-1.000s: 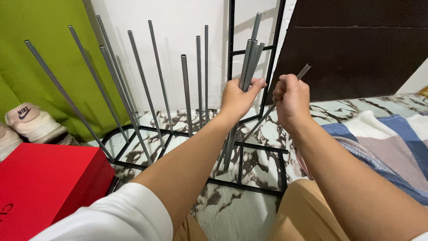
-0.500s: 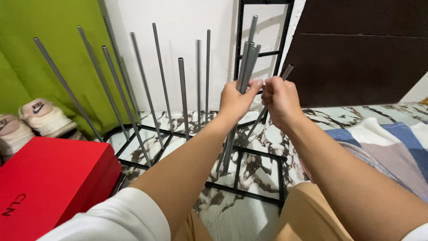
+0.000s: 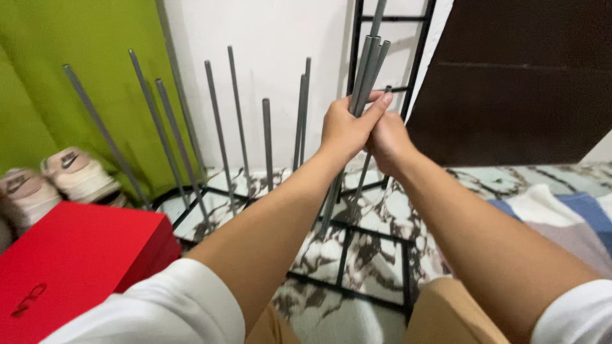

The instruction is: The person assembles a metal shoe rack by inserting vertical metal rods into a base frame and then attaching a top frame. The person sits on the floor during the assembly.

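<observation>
Grey rods (image 3: 368, 67), several, bunched together: I hold them near their upper ends, with the long axis close to upright and leaning slightly to the right at the top. Lower ends run down past my wrists to the black frame (image 3: 376, 230) on the floor; exactly where they meet it I cannot tell.

Left hand (image 3: 347, 130): wrapped round the bunch, fingers curled over the front, thumb side uppermost. It sits the higher of the two hands.

Right hand (image 3: 387, 143): closed, pressed against the left from the right and just below it; what it grips is hidden behind the left hand, though a thin rod rises from that side. Both hands sit at the bunch, neither clearly nearer.

Loose standing rods (image 3: 220, 127): more grey ones, set apart in the frame to the left of the bunch, fanning outward toward the green wall (image 3: 76, 57).

Black ladder-like rack (image 3: 417, 57): upright against the white wall, directly behind the bunch.

Red box (image 3: 70, 261): lower left, on the floor, well apart from the hands.

Pale shoes (image 3: 70, 175): behind the box.

Marbled floor (image 3: 382, 210); striped cloth (image 3: 561, 216) at right.
</observation>
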